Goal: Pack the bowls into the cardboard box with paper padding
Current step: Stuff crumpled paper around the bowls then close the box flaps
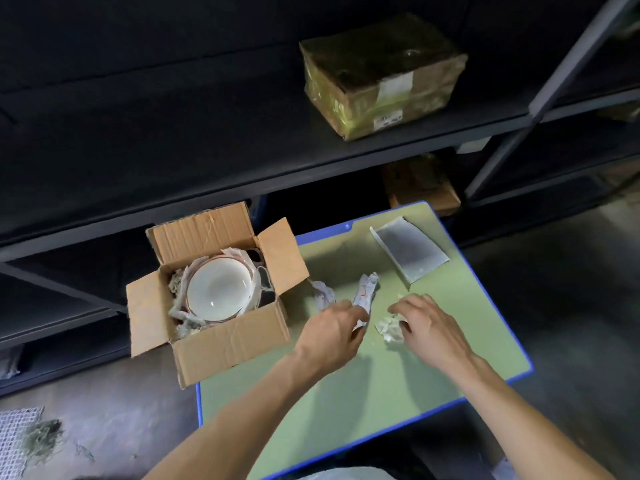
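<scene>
A: Left hand (332, 334), fingers (354, 311) pinching the paper twist (367, 289); right hand (431, 329), fingers (401, 306) curling round the paper wad (389, 331). Both probably light and crushing easily.

B: Bowls (218, 289) are sitting left of the fingers, in the cardboard box (225, 341). Likely brittle and slick, so I'd be gripping rims.

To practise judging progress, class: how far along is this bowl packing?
Done: a white bowl sits in the open cardboard box with paper tucked around it. In hand: the left grip holds a crumpled paper strip; the right grip touches a small wad on the green table. Left: another crumpled piece lies beside the box, and the flaps stand open.
</scene>
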Demonstrator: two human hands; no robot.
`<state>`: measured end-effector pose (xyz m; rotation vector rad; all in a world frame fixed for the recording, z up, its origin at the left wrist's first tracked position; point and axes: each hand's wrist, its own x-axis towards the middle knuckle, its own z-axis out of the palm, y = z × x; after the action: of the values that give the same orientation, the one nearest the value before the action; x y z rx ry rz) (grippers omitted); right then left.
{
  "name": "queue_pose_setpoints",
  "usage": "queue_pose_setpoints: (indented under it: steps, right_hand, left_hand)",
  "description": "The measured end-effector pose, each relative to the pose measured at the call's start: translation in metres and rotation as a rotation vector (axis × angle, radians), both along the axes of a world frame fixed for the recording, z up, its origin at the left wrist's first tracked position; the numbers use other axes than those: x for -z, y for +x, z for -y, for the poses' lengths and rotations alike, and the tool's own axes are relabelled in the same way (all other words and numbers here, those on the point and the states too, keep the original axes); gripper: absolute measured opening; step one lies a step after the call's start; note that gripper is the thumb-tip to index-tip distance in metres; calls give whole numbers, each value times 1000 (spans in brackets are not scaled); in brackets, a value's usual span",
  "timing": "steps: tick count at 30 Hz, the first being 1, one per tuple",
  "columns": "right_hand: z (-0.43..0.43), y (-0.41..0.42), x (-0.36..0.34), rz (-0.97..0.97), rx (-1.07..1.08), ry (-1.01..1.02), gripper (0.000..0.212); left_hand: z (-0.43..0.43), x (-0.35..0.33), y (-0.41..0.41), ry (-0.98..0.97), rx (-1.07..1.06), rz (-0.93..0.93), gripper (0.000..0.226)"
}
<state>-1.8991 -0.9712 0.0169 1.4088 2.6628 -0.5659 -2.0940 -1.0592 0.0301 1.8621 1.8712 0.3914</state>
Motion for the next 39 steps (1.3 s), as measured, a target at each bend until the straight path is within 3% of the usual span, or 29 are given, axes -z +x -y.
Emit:
queue_pose_setpoints:
  steps: [4, 8, 13, 21, 28, 33, 39]
  right_hand:
    - [-10, 18, 21, 72, 34, -59, 35]
    - [-5, 17, 45, 165, -32, -63, 51]
    - [3, 14, 59, 91, -94, 36, 31]
    - [-12, 7, 14, -107, -52, -94, 25]
    - [-15, -19, -32, -277, -94, -190, 20]
    - [-20, -39, -69, -449, -120, -210, 10]
    - [-24, -94, -96, -452, -197, -150, 16]
  left_hand:
    - [-18, 18, 22, -106, 11, -56, 27]
    - [-25, 34, 35, -215, 7, -51, 41]
    - [-21, 45, 39, -255, -27, -35, 47]
    - [-21, 36, 37, -173, -134, 187, 47]
    - [-18, -12, 21, 56, -297, 311, 15]
    - [-13, -54, 4, 231, -366, 326, 13]
    - [-6, -73, -45, 347, -413, 295, 7]
